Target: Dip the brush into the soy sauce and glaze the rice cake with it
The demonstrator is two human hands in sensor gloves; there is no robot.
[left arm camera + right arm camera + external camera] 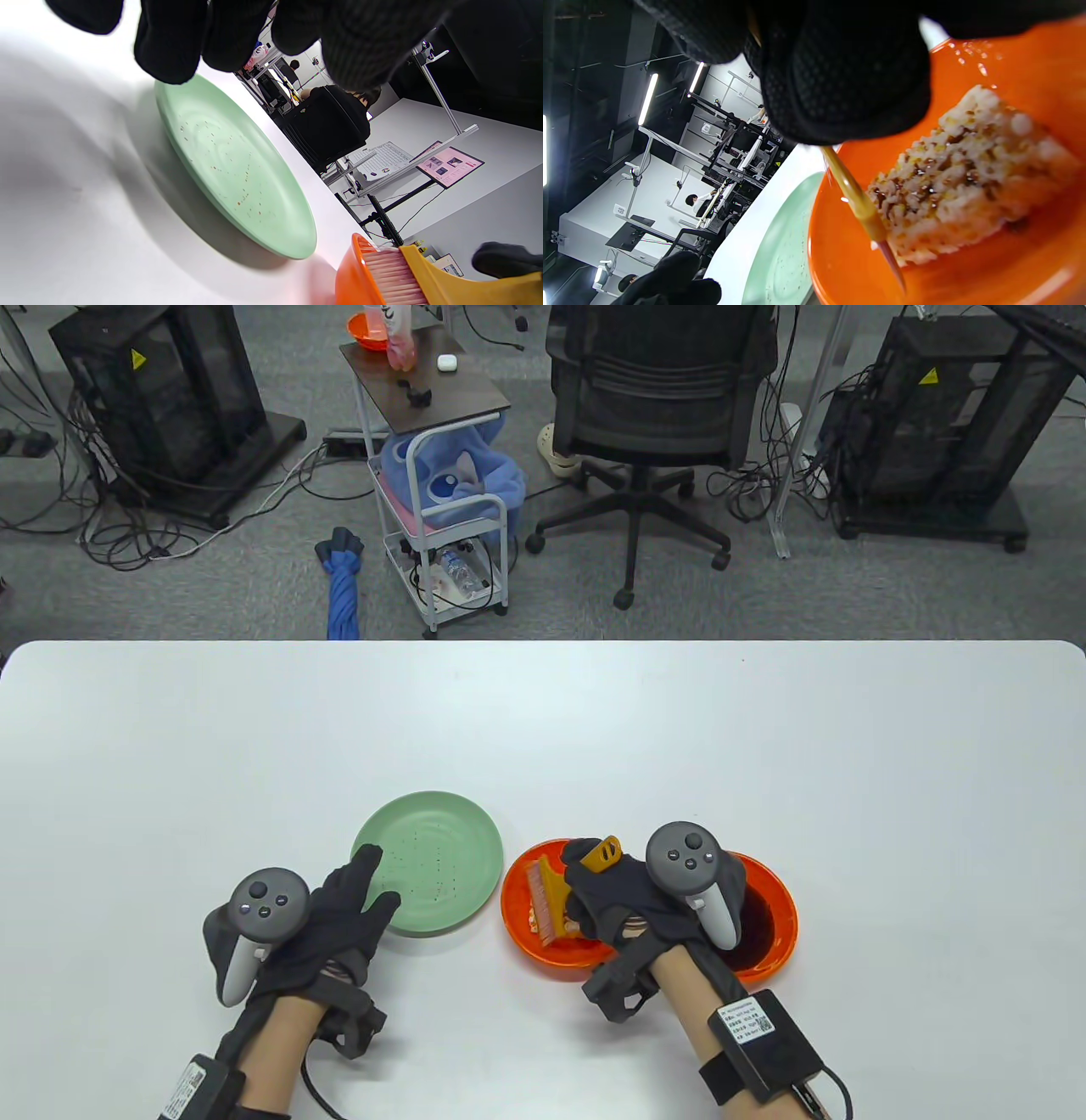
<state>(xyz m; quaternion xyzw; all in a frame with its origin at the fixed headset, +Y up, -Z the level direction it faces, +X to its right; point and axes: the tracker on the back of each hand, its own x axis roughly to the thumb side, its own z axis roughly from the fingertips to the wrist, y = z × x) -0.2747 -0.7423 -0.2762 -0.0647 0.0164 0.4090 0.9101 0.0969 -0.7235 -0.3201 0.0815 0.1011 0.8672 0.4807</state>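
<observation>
My right hand grips a yellow brush with pink bristles. It holds the brush over the left orange bowl, bristles at the rice cake. In the right wrist view the rice cake lies in this bowl, speckled with brown sauce, and the brush touches its left edge. A second orange bowl of dark soy sauce sits just to the right, partly hidden under my right hand. My left hand is open, its fingers spread over the near left rim of a green plate.
The green plate holds only small dark specks and stands right beside the left orange bowl. The white table stretches far behind the dishes. Beyond its far edge are an office chair and a small cart.
</observation>
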